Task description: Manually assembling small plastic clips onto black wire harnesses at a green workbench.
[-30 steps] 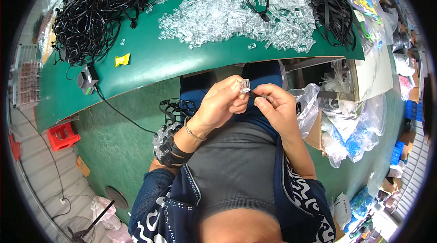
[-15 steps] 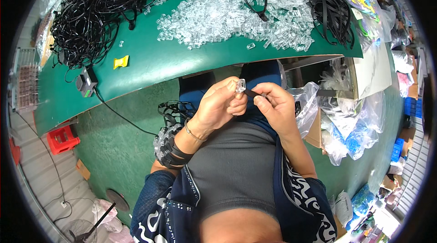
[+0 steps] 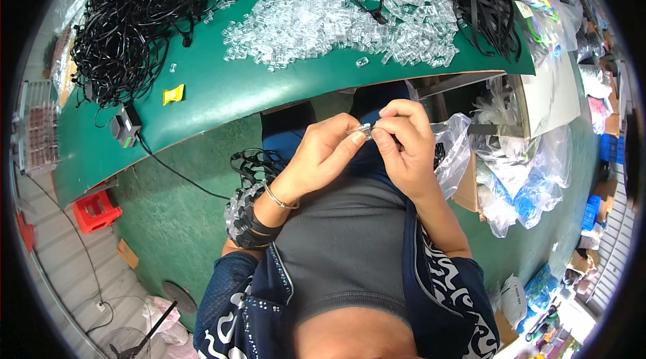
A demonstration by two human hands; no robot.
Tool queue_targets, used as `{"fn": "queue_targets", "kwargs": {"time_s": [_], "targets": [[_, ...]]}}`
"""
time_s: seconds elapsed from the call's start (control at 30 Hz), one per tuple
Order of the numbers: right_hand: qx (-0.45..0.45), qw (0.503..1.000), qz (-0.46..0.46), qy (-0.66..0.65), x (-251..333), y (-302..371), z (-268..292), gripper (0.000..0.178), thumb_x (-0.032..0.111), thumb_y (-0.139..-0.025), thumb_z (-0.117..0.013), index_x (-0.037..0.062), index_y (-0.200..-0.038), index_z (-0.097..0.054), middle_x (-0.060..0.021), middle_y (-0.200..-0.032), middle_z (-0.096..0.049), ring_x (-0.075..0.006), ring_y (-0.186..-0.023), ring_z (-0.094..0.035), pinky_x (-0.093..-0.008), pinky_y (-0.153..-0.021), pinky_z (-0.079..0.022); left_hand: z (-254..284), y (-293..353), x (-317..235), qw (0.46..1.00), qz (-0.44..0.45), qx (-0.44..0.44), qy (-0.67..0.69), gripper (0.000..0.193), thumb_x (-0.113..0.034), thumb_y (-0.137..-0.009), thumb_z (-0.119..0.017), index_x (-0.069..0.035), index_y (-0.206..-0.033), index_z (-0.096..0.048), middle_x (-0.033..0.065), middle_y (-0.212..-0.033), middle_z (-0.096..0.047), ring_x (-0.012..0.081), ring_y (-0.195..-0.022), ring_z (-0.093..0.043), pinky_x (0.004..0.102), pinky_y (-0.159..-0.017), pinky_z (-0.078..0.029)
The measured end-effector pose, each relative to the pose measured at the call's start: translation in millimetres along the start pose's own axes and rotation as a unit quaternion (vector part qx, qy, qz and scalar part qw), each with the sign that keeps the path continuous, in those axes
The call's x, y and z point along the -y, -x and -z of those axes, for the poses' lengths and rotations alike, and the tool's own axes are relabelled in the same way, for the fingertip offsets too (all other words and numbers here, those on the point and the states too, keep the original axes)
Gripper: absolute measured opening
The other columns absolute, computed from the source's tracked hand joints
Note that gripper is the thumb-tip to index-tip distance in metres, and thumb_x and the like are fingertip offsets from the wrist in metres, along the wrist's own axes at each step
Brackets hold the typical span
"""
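Observation:
Above my lap, a small clear plastic buckle [image 3: 366,131] is between my two hands. My left hand [image 3: 323,154] pinches its left end with thumb and forefinger. My right hand [image 3: 409,154] has thumb and forefinger closed at the buckle's right end, the other fingers curled above. The black strap seen there earlier is now mostly hidden by my fingers. Several black straps with clear buckles [image 3: 250,219] hang looped around my left forearm, below a thin bracelet [image 3: 277,199].
The green table [image 3: 222,93] bears a heap of clear buckles [image 3: 323,22], tangled black cords [image 3: 124,32], black straps [image 3: 481,9], a yellow wrapped packet [image 3: 173,94] and a black box with a cable [image 3: 126,126]. Plastic bags [image 3: 518,184] stand at right, a red stool [image 3: 96,211] at left.
My right hand has come closer to my left, and its fingers now meet the buckle. The buckle has tilted and the strap has gone from sight. The view has shifted slightly.

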State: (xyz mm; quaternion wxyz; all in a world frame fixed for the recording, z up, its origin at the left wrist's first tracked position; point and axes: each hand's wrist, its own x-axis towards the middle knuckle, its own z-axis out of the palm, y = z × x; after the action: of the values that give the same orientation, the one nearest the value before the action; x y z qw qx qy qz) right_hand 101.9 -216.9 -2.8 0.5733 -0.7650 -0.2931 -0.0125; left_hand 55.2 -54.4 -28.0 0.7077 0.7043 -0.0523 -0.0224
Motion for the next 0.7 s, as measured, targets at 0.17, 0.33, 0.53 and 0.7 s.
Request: {"fn": "queue_targets", "kwargs": {"time_s": [0.17,0.33,0.53,0.7], "targets": [[-0.023,0.932,-0.050,-0.359,-11.0,8.7,5.5,0.013,0.013,-0.084,-0.058,0.0009,-0.081,-0.058,-0.0062,-0.104,-0.045,-0.0070,-0.071,-0.043,-0.0189,-0.065,-0.034,5.9,0.5,-3.3,0.993,0.037,0.055,0.100,0.016,-0.015,-0.089,-0.051,0.000,-0.086,-0.054,-0.0004,-0.072,-0.051,0.0058,-0.065,-0.042,0.0219,-0.058,-0.037],[0.045,0.918,-0.115,-0.377,-21.3,8.7,8.4,0.018,0.017,-0.089,-0.052,-0.0003,-0.084,-0.056,-0.0053,-0.105,-0.044,-0.0059,-0.070,-0.041,-0.0191,-0.063,-0.034,-3.5,-4.4,-15.6,0.997,0.006,-0.017,0.078,0.012,-0.007,-0.087,-0.050,-0.001,-0.095,-0.055,-0.0004,-0.079,-0.053,0.0053,-0.067,-0.047,0.0190,-0.060,-0.038],[0.105,0.978,-0.091,-0.156,-21.5,9.7,5.2,0.022,-0.001,-0.076,-0.065,-0.0024,-0.095,-0.055,-0.0080,-0.094,-0.053,-0.0146,-0.085,-0.059,-0.0257,-0.073,-0.048,5.9,-2.9,-17.9,0.972,0.133,0.041,0.188,0.012,-0.010,-0.089,-0.048,-0.004,-0.096,-0.055,-0.0007,-0.082,-0.053,0.0053,-0.070,-0.047,0.0206,-0.061,-0.040],[0.103,0.985,-0.081,-0.112,-18.5,6.3,1.1,0.022,0.000,-0.076,-0.065,-0.0034,-0.095,-0.056,-0.0081,-0.087,-0.055,-0.0150,-0.074,-0.061,-0.0248,-0.066,-0.050,7.1,-1.4,-15.4,0.954,0.123,0.026,0.273,0.007,-0.012,-0.089,-0.049,-0.005,-0.087,-0.051,-0.0001,-0.077,-0.052,0.0065,-0.069,-0.049,0.0211,-0.063,-0.041]]}}
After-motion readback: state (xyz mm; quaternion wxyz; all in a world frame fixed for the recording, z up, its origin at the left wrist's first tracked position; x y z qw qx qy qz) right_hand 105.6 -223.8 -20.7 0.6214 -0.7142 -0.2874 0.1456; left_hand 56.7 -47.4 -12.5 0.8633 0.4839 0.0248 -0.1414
